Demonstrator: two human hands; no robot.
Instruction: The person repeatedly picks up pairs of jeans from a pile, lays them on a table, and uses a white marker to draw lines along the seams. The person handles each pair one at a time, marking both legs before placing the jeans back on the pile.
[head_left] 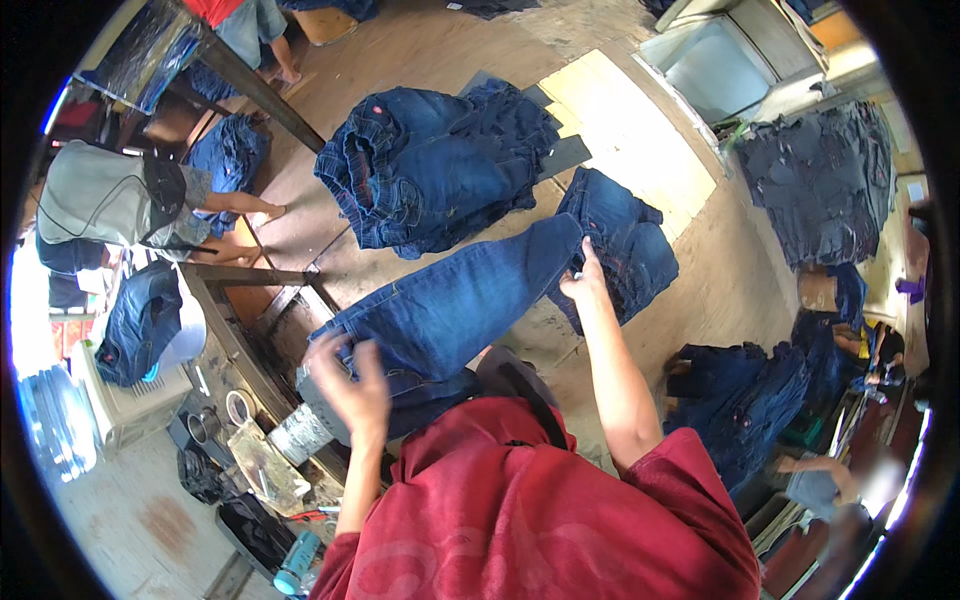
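A pair of dark blue jeans (440, 305) stretches in front of me from lower left to upper right. My right hand (585, 275) grips the jeans by the leg end, thumb and fingers closed on the cloth. Near the waist end, my left hand (350, 390) is slightly blurred, its fingers apart; it is over or beside the cloth, and whether it touches cannot be made out. Below it is a grey-white cylindrical machine part (302, 432), close to the jeans.
A large jeans pile (440, 165) lies ahead, with a smaller stack (625, 245) beside it. Dark grey garments (825, 180) and more jeans (740, 400) are piled at right. A wooden frame (235, 335) stands at left. Other people (110, 195) are at left and lower right.
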